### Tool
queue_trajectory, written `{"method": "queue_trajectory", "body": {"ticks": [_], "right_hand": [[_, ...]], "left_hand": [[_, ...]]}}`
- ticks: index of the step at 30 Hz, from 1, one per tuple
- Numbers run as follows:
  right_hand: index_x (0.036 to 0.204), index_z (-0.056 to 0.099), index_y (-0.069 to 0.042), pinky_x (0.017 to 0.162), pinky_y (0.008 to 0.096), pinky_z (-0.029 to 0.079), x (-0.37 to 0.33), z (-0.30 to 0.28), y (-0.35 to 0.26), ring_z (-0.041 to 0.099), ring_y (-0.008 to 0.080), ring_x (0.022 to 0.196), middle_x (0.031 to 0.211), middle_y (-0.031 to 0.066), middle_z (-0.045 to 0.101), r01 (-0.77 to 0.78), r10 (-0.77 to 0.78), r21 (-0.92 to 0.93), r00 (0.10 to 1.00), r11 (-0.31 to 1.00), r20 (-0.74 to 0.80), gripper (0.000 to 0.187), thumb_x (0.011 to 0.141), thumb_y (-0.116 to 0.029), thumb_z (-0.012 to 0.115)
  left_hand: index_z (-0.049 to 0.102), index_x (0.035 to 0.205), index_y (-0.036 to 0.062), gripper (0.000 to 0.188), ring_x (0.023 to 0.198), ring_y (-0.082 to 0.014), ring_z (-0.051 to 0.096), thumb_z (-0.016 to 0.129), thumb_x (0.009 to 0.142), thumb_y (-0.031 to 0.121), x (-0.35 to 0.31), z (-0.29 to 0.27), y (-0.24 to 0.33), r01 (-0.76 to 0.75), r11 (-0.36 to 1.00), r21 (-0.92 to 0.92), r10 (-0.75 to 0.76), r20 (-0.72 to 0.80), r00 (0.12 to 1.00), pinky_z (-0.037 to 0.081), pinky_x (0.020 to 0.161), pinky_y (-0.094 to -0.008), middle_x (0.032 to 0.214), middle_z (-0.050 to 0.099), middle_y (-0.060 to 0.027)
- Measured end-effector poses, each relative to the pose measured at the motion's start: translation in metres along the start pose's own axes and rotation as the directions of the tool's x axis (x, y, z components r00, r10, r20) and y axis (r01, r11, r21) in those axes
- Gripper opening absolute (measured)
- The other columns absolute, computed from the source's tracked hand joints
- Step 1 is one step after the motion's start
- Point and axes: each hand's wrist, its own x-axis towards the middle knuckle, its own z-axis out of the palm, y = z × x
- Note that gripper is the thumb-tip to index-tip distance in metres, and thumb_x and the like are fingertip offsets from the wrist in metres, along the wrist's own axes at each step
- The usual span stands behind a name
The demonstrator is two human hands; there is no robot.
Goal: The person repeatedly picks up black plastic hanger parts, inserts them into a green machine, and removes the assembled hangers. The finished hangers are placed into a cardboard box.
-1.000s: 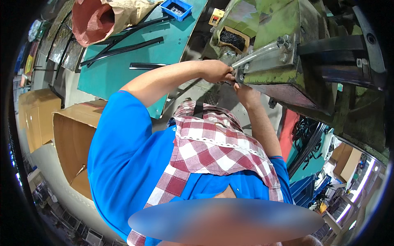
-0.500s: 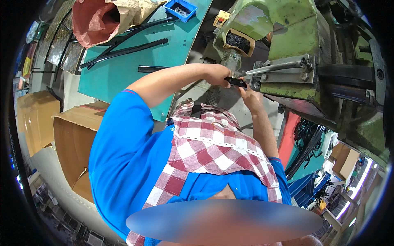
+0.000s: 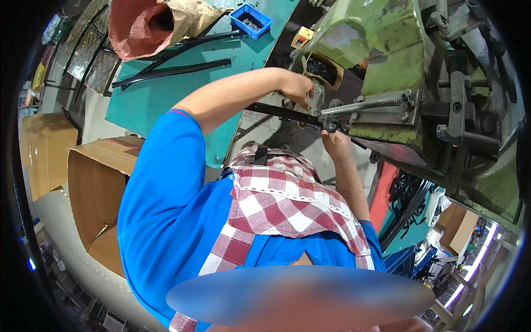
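While your right hand (image 3: 337,145) sits on the near side of the metal fitting (image 3: 331,123), the black bar (image 3: 285,114) lies to its left, with its long axis running left to right and tipping slightly nearer as it meets that fitting on the green machine (image 3: 395,63). Your left hand (image 3: 297,87) is on the far side of the bar, over its right-hand stretch, fingers bent down towards it — so the bar passes between your two hands. Your right hand is the nearer one to the fitting end; your left appears just apart from the bar, between it and the cardboard box (image 3: 338,79) of small black parts.

Your left fingers are blurred, and you cannot tell from here whether they pinch anything. Your right fingertips go out of sight under the fitting, so whether they clasp the bar or only touch it does not show either.

The bar's left end is lost behind your left forearm (image 3: 238,99), near the right edge of the teal table (image 3: 149,124). Its right end is hard to make out among the dark metal — a dark strip (image 3: 360,144) shows right of your right hand, but whether the two join is unclear
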Motion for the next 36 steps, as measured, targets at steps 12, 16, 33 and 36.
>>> {"method": "queue_trajectory", "body": {"ticks": [12,16,33,36], "right_hand": [[0.109,0.061,0.001,0.089,0.0519,0.043,0.005,-0.091,-0.032,0.055,0.0397,0.103,0.106,0.0193,0.060,-0.172,0.156,0.097,0.976,0.980,0.152,0.045,0.072,-0.021,0.074],[0.100,0.064,-0.010,0.088,0.0453,0.041,-0.016,-0.114,-0.058,0.058,0.0309,0.097,0.100,0.0098,0.063,-0.397,0.370,0.081,0.900,0.914,0.231,0.032,0.070,-0.016,0.073],[0.092,0.061,-0.008,0.087,0.0425,0.040,-0.038,-0.120,-0.015,0.056,0.0312,0.095,0.094,0.0110,0.058,-0.253,0.237,0.093,0.960,0.963,0.152,0.027,0.067,-0.011,0.071],[0.089,0.060,-0.006,0.085,0.0415,0.040,-0.033,-0.117,-0.006,0.056,0.0303,0.094,0.091,0.0099,0.058,-0.181,0.165,0.138,0.979,0.974,0.122,0.023,0.068,-0.010,0.070]], "left_hand": [[0.073,0.092,0.0063,0.025,0.098,-0.0322,0.067,0.050,0.085,0.013,0.128,-0.009,-0.048,0.390,0.861,0.326,-0.262,-0.373,0.890,0.054,0.080,-0.0431,0.107,0.069,-0.0156],[0.073,0.100,0.0086,0.027,0.100,-0.0302,0.067,0.049,0.088,0.014,0.120,-0.006,-0.073,0.516,0.786,0.340,-0.369,-0.412,0.833,0.055,0.082,-0.0413,0.107,0.069,-0.0142],[0.065,0.088,0.0003,0.018,0.084,-0.0356,0.065,0.063,0.073,0.010,0.007,0.020,-0.042,-0.291,0.953,0.079,0.299,-0.387,0.872,0.050,0.073,-0.0406,0.086,0.066,-0.0230],[0.064,0.097,0.0015,0.023,0.092,-0.0346,0.063,0.065,0.079,0.015,-0.036,0.037,-0.013,-0.167,0.947,-0.274,0.066,-0.341,0.938,0.048,0.078,-0.0400,0.093,0.064,-0.0233]]}}
